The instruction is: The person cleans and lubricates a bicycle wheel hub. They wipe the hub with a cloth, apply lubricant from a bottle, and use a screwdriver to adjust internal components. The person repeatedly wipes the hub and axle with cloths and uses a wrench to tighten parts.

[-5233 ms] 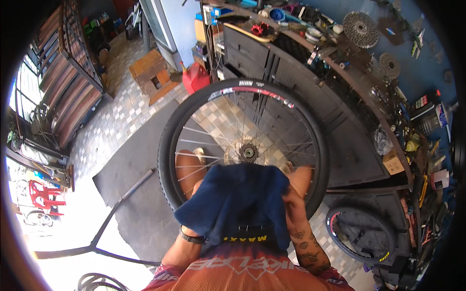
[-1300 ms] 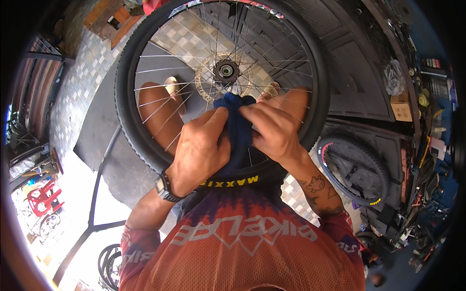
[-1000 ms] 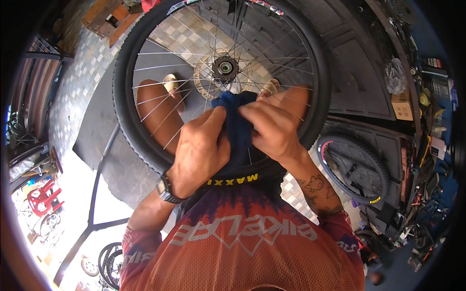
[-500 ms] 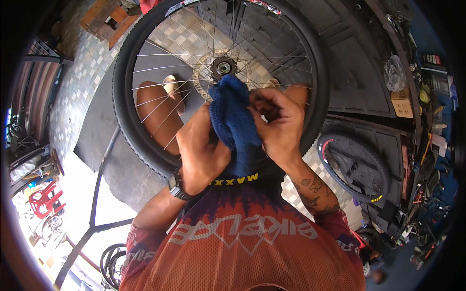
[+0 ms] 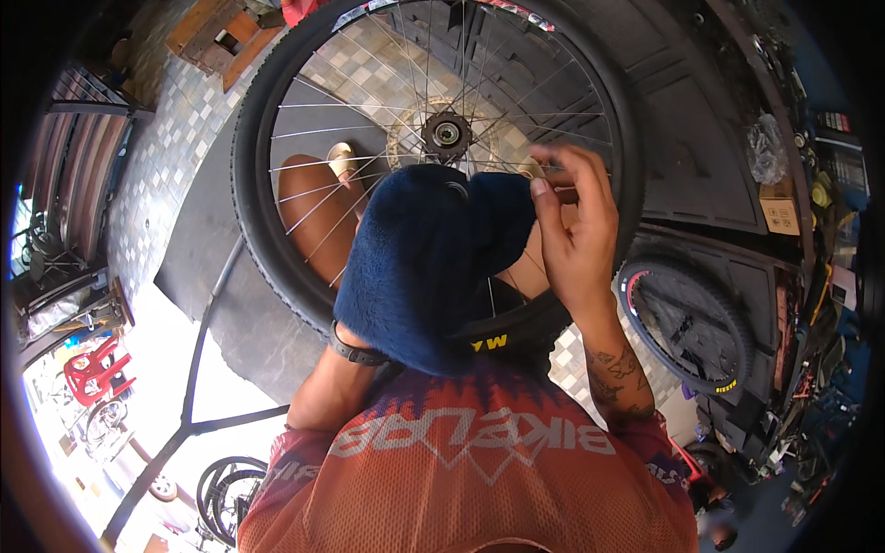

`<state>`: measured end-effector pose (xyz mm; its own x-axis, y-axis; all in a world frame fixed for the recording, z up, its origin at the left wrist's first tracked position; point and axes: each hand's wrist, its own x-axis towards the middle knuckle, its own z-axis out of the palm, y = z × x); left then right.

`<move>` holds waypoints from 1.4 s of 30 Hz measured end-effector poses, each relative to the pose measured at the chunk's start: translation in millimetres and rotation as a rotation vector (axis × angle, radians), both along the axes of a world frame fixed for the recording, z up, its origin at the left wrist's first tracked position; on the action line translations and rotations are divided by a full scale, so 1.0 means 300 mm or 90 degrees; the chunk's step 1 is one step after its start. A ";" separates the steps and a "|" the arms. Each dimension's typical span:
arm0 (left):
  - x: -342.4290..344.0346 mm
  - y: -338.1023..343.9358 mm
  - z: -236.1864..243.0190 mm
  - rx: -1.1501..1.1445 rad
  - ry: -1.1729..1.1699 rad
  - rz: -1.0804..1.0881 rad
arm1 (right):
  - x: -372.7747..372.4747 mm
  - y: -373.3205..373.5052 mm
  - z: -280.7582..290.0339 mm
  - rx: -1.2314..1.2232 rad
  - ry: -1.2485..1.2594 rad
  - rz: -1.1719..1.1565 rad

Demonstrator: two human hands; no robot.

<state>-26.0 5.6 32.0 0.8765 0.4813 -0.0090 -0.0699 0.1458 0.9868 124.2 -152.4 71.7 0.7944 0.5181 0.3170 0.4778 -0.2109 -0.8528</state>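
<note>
A dark blue cloth is spread over my left hand, which it hides; only the wrist with its black watch shows below. The cloth hangs from that hand. A small dark ring shows in a fold near the cloth's top. My right hand is open beside the cloth's right end, thumb and fingers apart, the fingertips slightly blurred. Behind the cloth, a spoked bicycle wheel with a black tyre rests between my legs, its hub just beyond the cloth.
Another bicycle wheel leans against dark panels at the right. A grey mat covers tiled floor. Metal stand legs spread at lower left. A wooden piece stands at the far left, and a small cardboard box at right.
The cloth, bunched between both hands before, has been opened out and now covers my left hand. My right hand has moved right, away from it, and its fingers have spread.
</note>
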 end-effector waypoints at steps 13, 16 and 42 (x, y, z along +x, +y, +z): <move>-0.035 -0.061 -0.037 -0.124 0.083 0.000 | -0.073 0.024 -0.046 0.105 0.470 0.074; -0.115 -0.039 -0.039 -0.123 0.153 -0.066 | 0.051 0.085 -0.107 0.021 0.446 0.014; -0.224 0.191 -0.057 0.074 0.441 0.036 | 0.360 0.330 -0.198 -0.356 0.284 0.269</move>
<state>-93.1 63.0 14.7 0.6609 0.5579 -0.5021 0.5760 0.0519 0.8158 232.2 -53.6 12.4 0.4876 0.7886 -0.3746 0.2542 -0.5387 -0.8032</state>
